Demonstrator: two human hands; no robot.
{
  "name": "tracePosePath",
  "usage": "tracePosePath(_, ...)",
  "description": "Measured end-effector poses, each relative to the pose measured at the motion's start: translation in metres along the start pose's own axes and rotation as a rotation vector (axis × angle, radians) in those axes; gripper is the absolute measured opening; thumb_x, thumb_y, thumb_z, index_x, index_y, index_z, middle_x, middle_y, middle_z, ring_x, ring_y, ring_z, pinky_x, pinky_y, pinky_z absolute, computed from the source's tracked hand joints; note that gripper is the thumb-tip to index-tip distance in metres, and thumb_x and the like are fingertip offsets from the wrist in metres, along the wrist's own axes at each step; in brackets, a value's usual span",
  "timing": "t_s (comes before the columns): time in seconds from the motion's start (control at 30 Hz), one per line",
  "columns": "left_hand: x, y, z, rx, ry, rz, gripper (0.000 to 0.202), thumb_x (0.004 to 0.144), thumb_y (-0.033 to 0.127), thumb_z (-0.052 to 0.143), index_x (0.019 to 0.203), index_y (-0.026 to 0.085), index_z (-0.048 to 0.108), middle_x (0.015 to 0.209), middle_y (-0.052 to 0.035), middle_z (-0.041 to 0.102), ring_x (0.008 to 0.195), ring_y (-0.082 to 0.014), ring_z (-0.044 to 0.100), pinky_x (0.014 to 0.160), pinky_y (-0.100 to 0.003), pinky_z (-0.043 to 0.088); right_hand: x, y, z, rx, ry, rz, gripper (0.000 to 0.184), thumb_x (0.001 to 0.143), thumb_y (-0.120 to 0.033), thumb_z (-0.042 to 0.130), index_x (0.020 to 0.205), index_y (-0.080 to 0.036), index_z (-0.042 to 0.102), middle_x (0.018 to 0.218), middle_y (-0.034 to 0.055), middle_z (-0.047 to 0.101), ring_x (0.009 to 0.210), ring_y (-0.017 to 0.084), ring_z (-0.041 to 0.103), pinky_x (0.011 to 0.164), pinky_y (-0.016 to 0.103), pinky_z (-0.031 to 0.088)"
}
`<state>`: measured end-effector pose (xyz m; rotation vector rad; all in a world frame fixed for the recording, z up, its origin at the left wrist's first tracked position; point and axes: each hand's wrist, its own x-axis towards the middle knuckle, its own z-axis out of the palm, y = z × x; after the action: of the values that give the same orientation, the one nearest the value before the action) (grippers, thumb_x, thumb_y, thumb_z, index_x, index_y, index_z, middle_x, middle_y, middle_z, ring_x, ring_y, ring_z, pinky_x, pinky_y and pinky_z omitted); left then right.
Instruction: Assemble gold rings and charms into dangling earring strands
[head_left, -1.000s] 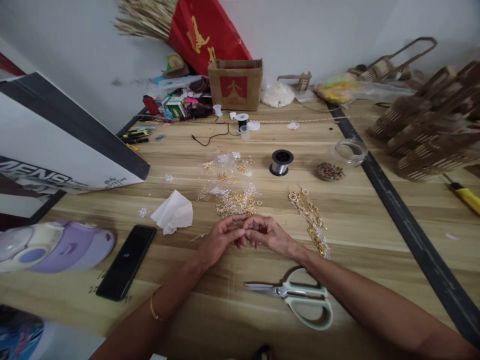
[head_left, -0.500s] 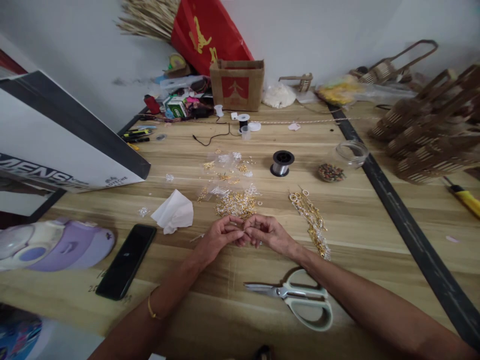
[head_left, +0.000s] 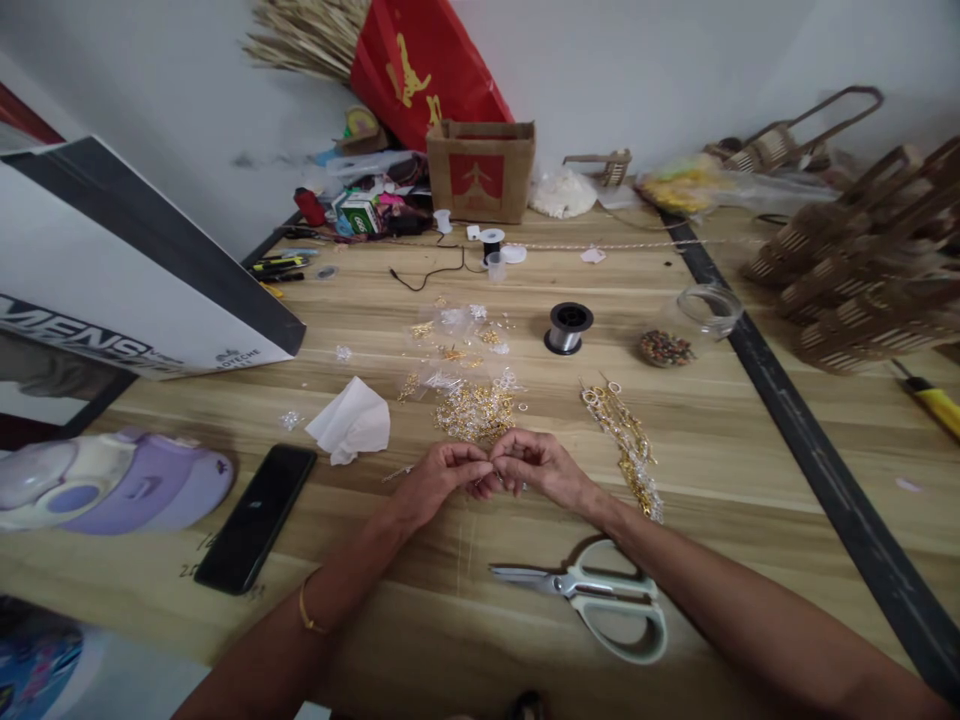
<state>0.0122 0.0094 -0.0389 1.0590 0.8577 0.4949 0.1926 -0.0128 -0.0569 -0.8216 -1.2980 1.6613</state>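
My left hand (head_left: pixel 450 472) and my right hand (head_left: pixel 534 466) meet fingertip to fingertip over the wooden table. Both are closed in a pinch, and whatever lies between the fingers is too small to name. Just beyond them spreads a pile of gold and silver beads (head_left: pixel 474 408). To the right lies a bundle of gold and silver beaded strands (head_left: pixel 626 445) with small rings at the far end. A pair of scissors (head_left: pixel 577 590) with pale green handles rests below my right hand, blades pointing left. Left of my left hand is a crumpled white tissue (head_left: pixel 349 422).
A black phone (head_left: pixel 255 520) and a purple bottle (head_left: pixel 142 480) lie at left, near a large white box (head_left: pixel 142 270). Behind the beads stand a wire spool (head_left: pixel 568 328) and a tipped clear jar (head_left: pixel 709 310) of mixed beads. Small woven baskets (head_left: pixel 847 270) crowd the right.
The fingertips have shifted slightly against each other, still pinched together. The whole view has moved a little; the things on the table lie as before.
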Motion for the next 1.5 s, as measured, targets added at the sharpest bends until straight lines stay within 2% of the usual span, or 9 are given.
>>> tracePosePath(0.5, -0.001, 0.001, -0.001, 0.048, 0.095, 0.111, 0.018, 0.071, 0.029, 0.068, 0.073, 0.011, 0.063, 0.062, -0.0016, 0.065, 0.057, -0.0102, 0.058, 0.058, -0.022, 0.047, 0.001, 0.002, 0.0, -0.008, 0.033, -0.001, 0.025, 0.08, -0.039, 0.062, 0.08, -0.015, 0.055, 0.056, -0.003, 0.055, 0.047, 0.007, 0.051, 0.045, 0.018, 0.046)
tracePosePath(0.87, -0.001, 0.003, -0.001, 0.052, 0.117, 0.116, 0.02, 0.07, 0.03, 0.069, 0.073, 0.011, 0.063, 0.063, -0.0029, 0.067, 0.057, -0.0116, 0.059, 0.059, -0.024, 0.048, -0.001, 0.0, 0.004, -0.088, 0.114, -0.023, 0.025, 0.081, -0.04, 0.059, 0.077, -0.015, 0.052, 0.054, -0.0033, 0.053, 0.045, 0.007, 0.048, 0.045, 0.019, 0.045)
tracePosePath(1.2, -0.002, 0.007, 0.006, 0.146, 0.221, 0.155, 0.019, 0.068, 0.03, 0.07, 0.069, 0.012, 0.065, 0.061, -0.003, 0.067, 0.058, -0.013, 0.06, 0.062, -0.025, 0.048, -0.006, 0.001, 0.008, -0.368, 0.18, -0.142, 0.02, 0.083, -0.034, 0.056, 0.076, -0.016, 0.051, 0.059, -0.0029, 0.045, 0.05, 0.008, 0.039, 0.046, 0.02, 0.033)
tracePosePath(1.5, -0.001, 0.002, 0.005, 0.176, 0.236, 0.186, 0.017, 0.069, 0.028, 0.069, 0.068, 0.012, 0.064, 0.061, -0.0031, 0.066, 0.057, -0.0126, 0.06, 0.06, -0.024, 0.048, -0.009, 0.002, 0.009, -0.567, 0.194, -0.238, 0.012, 0.083, -0.027, 0.053, 0.076, -0.017, 0.053, 0.064, -0.0004, 0.049, 0.053, 0.009, 0.043, 0.047, 0.02, 0.034)
